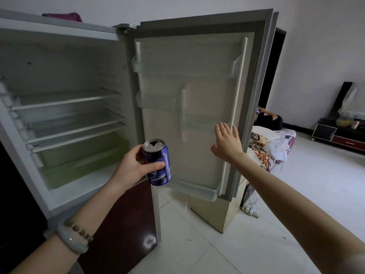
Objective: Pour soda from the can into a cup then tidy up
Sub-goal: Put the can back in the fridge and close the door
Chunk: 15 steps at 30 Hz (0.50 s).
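My left hand [132,167] grips a blue soda can [159,165] with its top opened, held upright in front of the open fridge [65,80]. The can hangs just before the gap between the fridge body and its door. My right hand [227,142] is spread flat, fingers straight, against the inner side of the open fridge door [197,107] near its outer edge. No cup is in view.
The fridge shows bare wire shelves and a greenish drawer [79,155]. Door racks hold nothing. A dark red lower door [126,224] is below. At the right are a bed [272,147] with a person lying on it, a TV stand [339,135], and a power strip [251,210] on the tiled floor.
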Each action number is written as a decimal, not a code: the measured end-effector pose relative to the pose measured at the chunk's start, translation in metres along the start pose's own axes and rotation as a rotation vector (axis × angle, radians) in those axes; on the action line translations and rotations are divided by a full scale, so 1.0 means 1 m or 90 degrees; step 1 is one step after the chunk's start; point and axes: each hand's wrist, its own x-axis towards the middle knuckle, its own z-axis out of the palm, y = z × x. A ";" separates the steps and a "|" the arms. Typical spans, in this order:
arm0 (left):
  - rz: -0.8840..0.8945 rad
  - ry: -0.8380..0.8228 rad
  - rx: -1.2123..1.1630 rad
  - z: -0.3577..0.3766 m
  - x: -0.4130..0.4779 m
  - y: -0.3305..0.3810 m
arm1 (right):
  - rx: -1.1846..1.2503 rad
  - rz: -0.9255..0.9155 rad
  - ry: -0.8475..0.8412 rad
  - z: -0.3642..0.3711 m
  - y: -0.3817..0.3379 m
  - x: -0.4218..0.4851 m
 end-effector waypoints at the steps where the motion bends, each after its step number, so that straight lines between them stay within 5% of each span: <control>1: -0.002 -0.001 0.000 0.000 0.000 0.000 | 0.017 0.014 -0.009 0.002 0.004 0.005; 15: -0.035 0.037 -0.004 -0.008 0.015 0.006 | 0.095 0.071 -0.095 0.014 0.035 0.038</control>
